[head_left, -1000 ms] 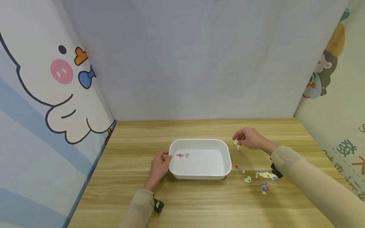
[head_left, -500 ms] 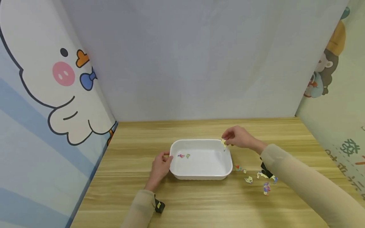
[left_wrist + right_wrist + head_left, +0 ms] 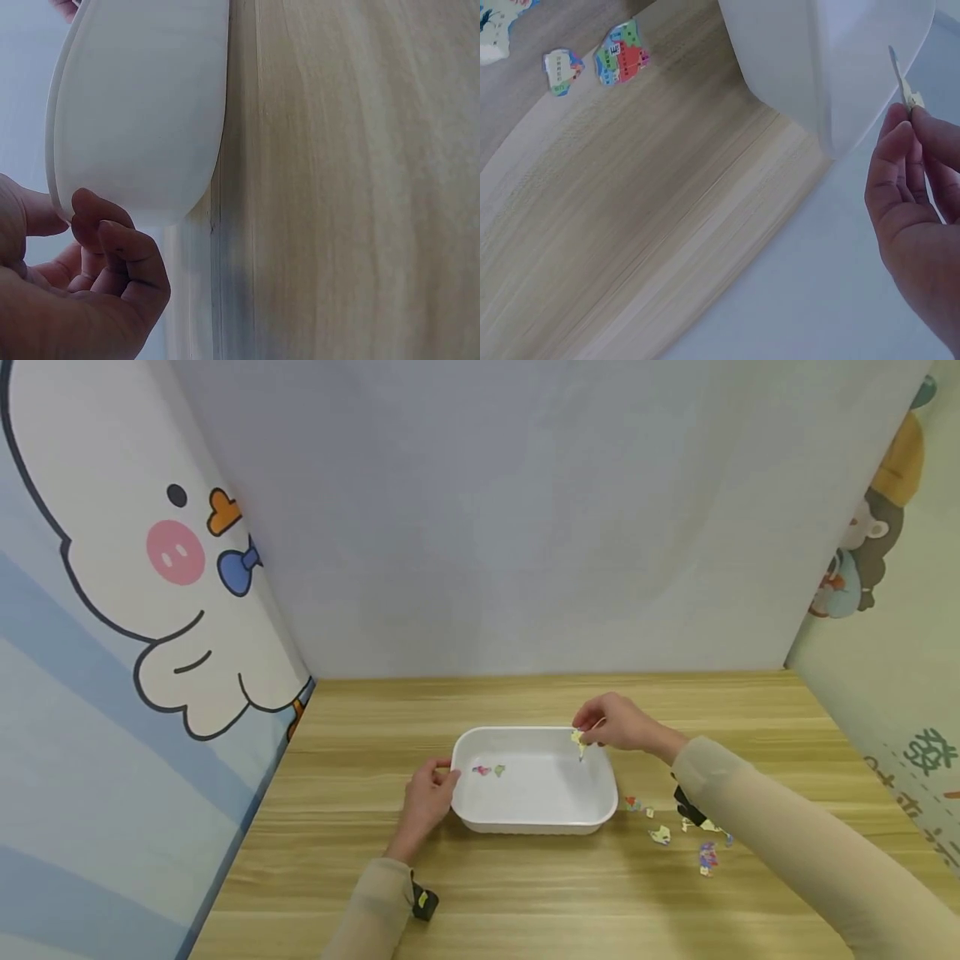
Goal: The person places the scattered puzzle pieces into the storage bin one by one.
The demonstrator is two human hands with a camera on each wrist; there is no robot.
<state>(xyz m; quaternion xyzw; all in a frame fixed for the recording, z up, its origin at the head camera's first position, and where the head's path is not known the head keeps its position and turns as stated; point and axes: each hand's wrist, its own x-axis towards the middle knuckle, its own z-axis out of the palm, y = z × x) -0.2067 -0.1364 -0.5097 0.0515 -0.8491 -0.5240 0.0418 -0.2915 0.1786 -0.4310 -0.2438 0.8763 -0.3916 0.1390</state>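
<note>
My left hand (image 3: 429, 797) pinches the left rim of a white rectangular tray (image 3: 536, 793); in the left wrist view its thumb and fingers (image 3: 124, 244) meet at the rim. Between the thumb and fingertips of my right hand (image 3: 621, 723) is a thin, pale yellow, irregular map puzzle piece (image 3: 578, 738). It hangs over the tray's back right corner. The right wrist view shows this puzzle piece (image 3: 908, 91) nearly edge-on. Inside the tray, towards the left, lie a pink piece (image 3: 482, 770) and a small greenish piece (image 3: 499, 770).
Several puzzle pieces lie on the wooden table right of the tray, among them a yellow piece (image 3: 660, 835) and a purple-red piece (image 3: 708, 855). My right sleeve (image 3: 772, 827) partly covers a larger yellow one. A pale curtain (image 3: 525, 527) hangs behind the table.
My right hand has carried the yellow puzzle piece leftwards, from beside the tray to over its back right corner. My left hand keeps its grip on the rim.
</note>
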